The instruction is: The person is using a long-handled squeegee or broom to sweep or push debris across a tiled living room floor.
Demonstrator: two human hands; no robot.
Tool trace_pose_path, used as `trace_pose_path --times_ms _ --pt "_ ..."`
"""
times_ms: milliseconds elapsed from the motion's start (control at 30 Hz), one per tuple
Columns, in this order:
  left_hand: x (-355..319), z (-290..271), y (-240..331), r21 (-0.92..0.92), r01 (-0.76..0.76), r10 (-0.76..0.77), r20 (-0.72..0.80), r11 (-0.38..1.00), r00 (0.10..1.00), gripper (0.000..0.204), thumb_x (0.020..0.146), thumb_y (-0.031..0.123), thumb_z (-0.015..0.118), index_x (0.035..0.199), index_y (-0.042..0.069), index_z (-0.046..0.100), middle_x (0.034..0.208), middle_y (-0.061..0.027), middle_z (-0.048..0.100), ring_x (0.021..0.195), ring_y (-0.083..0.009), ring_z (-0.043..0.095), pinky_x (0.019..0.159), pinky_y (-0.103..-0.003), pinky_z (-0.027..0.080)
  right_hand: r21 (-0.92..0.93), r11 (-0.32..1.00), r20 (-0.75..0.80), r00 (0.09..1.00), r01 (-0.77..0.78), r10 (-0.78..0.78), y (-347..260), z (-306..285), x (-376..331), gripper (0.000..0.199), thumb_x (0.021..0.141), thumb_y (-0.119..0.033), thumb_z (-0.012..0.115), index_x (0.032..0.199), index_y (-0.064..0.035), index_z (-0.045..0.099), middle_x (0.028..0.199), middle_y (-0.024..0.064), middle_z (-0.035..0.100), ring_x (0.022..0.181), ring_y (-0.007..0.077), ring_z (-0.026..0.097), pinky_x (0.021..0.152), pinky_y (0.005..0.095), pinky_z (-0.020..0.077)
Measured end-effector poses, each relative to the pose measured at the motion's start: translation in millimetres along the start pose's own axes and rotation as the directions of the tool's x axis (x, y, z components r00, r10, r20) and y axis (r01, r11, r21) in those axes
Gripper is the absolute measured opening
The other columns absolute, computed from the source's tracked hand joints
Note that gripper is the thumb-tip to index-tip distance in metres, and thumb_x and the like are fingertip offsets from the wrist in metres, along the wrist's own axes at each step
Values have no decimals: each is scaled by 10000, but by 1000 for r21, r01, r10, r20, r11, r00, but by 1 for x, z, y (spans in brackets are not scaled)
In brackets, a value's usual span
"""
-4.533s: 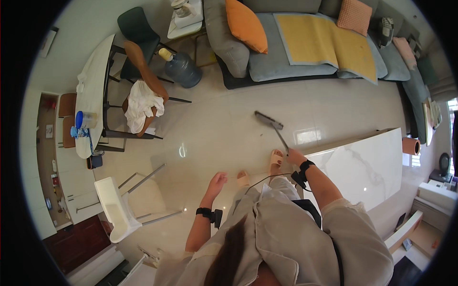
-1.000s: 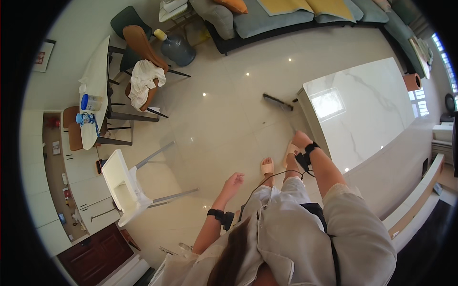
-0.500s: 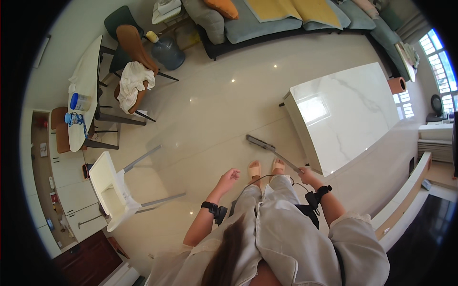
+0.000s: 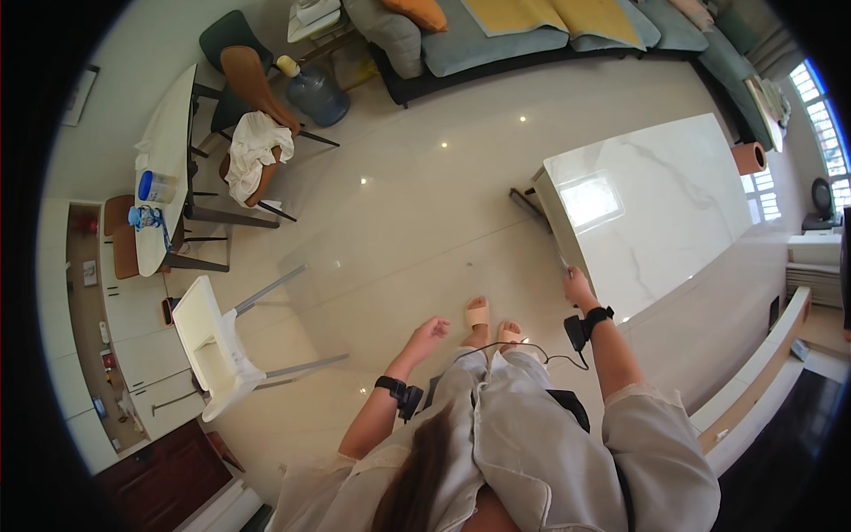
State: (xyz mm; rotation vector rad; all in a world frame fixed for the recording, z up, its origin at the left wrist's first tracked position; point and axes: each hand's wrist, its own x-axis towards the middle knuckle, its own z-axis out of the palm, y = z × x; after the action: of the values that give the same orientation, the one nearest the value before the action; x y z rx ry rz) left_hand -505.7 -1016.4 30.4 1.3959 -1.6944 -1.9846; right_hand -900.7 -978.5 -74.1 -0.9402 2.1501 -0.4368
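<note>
My right hand [image 4: 578,285] is closed around the grey pole of a long-handled flat mop, close to the near left edge of the white marble-look coffee table [image 4: 656,195]. The flat mop's dark, narrow head [image 4: 528,206] lies on the floor at the table's far left corner, partly hidden by the table's side. Most of the pole is hidden behind the hand and the table edge. My left hand [image 4: 429,332] hangs over the floor left of my feet, fingers loosely curled and apart, holding nothing. Black straps with small devices sit on both wrists, and a thin cable runs between them.
A white high chair [image 4: 217,350] stands at the left. Beyond it are a dining table [image 4: 168,133], a brown chair with white cloth [image 4: 257,155] and a blue water bottle [image 4: 317,96]. A grey-blue sofa [image 4: 496,49] lines the far side. A small dark speck [image 4: 470,263] lies on the tiles.
My right hand has moved forward, swinging the flat mop's head right and away, from the floor ahead of my feet to the coffee table's far left corner. My left hand stays nearly still.
</note>
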Motion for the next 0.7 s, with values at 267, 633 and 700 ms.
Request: trace_pose_path --times_ms 267,633,700 --pt "-16 23 -10 -21 19 -19 1 1000 1000 374 649 -117 302 957 21 462 810 -59 499 781 -145 490 734 -247 402 55 967 329 919 -247 216 -81 26 -42 340 715 -142 412 1026 -5 409 897 230 522 812 364 520 680 381 432" --pt "-16 59 3 36 -11 12 -12 999 1000 330 655 -96 351 937 23 474 760 -54 499 734 -144 498 685 -246 410 -420 863 499 866 282 -40 -42 -4 -121 313 702 -141 418 1001 -57 451 945 180 524 868 324 506 721 398 406" --pt "-17 66 2 17 -1 1 -9 1000 1000 343 647 -99 340 937 23 475 757 -53 497 730 -144 496 684 -246 410 -402 877 509 861 264 -27 -24 -8 -127 324 705 -153 427 1015 -62 447 960 178 519 877 318 504 721 396 407"
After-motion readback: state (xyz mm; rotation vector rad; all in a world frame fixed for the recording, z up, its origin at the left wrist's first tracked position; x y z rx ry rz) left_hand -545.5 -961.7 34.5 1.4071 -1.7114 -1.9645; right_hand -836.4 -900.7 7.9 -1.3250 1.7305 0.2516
